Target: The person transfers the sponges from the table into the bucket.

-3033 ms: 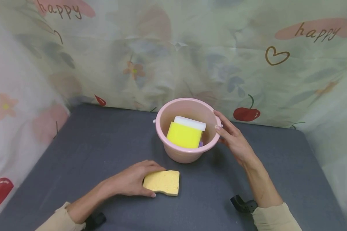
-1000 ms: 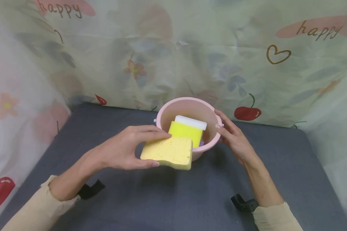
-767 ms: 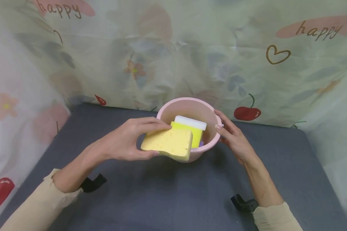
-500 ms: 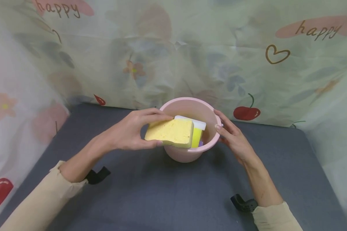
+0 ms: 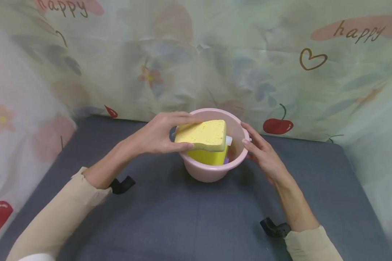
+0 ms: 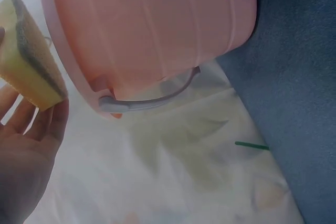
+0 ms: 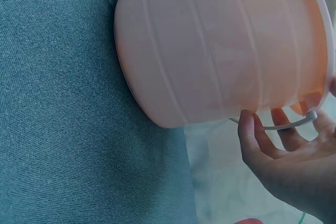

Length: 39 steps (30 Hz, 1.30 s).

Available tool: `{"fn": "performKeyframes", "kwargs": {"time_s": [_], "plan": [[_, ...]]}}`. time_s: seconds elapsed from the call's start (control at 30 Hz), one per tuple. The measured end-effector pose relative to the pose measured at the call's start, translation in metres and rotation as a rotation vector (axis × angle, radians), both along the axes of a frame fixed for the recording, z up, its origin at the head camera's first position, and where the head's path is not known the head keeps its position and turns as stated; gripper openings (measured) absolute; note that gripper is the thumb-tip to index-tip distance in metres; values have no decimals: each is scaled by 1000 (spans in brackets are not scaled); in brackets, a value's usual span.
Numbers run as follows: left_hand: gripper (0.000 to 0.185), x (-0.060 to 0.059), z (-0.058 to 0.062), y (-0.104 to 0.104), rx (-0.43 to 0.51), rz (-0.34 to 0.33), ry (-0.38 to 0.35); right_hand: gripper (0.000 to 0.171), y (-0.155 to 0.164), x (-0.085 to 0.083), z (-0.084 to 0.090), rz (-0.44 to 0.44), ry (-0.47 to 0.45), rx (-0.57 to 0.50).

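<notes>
Left hand [image 5: 156,136] grips 1 pale yellow rectangular sponge [image 5: 202,135], fingers and thumb curled round its near end, holding it above the mouth of the round pink plastic bucket [image 5: 212,170] on the grey cloth-covered table [image 5: 189,224]. Right hand [image 5: 264,159] rests with relaxed, nearly straight fingers against the bucket's right rim. Inside stands 1 bright yellow sponge block [image 5: 209,156].

Both arms stretched forward and inward in beige sleeves, forearms bare, a dark strap at each wrist. Left hand [image 5: 158,134] raised, palm turned down and to the right, fingers [image 5: 179,115] extended along the top of a sponge [image 5: 202,135], thumb pressed under its near edge, pinching it. Right hand [image 5: 264,156] lower, palm facing left, fingers [image 5: 249,133] nearly straight and slightly spread, fingertips laid against the rim of a bucket [image 5: 212,172], thumb pointing toward its side.
</notes>
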<state>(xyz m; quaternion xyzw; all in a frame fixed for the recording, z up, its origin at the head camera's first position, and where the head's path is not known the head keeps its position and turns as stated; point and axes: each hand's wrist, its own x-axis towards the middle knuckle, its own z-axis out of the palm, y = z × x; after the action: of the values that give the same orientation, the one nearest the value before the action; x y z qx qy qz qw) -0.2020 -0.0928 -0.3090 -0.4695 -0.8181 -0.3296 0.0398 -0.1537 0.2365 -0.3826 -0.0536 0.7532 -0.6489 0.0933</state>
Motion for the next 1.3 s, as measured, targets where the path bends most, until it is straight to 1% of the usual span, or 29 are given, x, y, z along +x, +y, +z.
{"fn": "performKeyframes", "kwargs": {"time_s": [0.13, 0.27, 0.4, 0.6, 0.73, 1.03, 1.2, 1.3], "plan": [[61, -10, 2, 7, -30, -2, 5, 56, 0, 0, 2, 3, -2, -9], [62, -19, 3, 13, -85, 8, 4, 55, 0, 0, 2, 7, 2, -8], [64, -25, 3, 19, -129, 6, -14, 56, 0, -1, 2, 4, 3, 1], [64, -33, 3, 27, -188, -5, 4, 57, 0, 0, 2, -5, -5, 7], [62, -36, 2, 31, -201, -9, -8, 57, 0, 0, 2, -8, -4, 23], [60, -40, -5, 37, -195, -54, -29, 56, 1, 2, 1, 1, 0, 14], [59, -40, -7, 36, -192, -83, -17, 56, 0, 3, 1, 6, 5, 4], [59, -40, -8, 34, -184, -85, -8, 55, -1, 3, 1, 2, 5, 7]]}}
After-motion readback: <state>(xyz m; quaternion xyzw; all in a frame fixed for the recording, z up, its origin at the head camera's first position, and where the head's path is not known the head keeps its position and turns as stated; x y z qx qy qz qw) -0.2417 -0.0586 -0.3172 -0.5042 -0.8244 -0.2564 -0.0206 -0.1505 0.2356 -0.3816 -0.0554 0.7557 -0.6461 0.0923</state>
